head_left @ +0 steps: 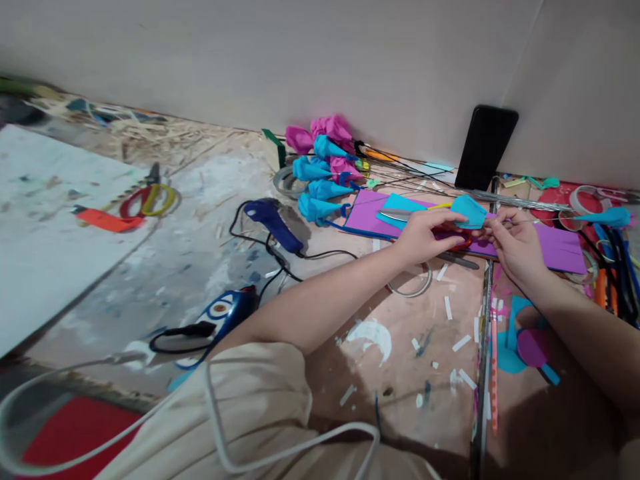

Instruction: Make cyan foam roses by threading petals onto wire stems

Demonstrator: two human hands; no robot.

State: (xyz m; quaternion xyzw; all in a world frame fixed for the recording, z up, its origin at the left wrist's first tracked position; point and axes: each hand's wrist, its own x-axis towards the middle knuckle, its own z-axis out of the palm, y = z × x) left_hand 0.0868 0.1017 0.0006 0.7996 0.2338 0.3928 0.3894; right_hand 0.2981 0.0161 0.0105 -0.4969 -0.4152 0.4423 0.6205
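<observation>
A blue foam flower (pixel 469 212) is between my two hands, above purple foam sheets (pixel 560 248). My left hand (pixel 433 233) grips the petal's left side, thumb and fingers curved around it. Pinched at the flower's narrow base are the fingers of my right hand (pixel 517 247); they partly hide a small pink or purple piece there. Scissors (pixel 395 215) and a blue foam piece (pixel 400 205) lie on the purple sheets beside my left hand. Right of my right hand rests another blue flower (pixel 605 217).
Finished-looking blue (pixel 313 170) and pink flowers (pixel 333 130) on wires lie at the back. A black phone (pixel 486 148) leans on the wall. A blue glue gun (pixel 273 223) with its cord, pliers (pixel 155 193), tape rings and paper scraps (pixel 461 343) are spread about.
</observation>
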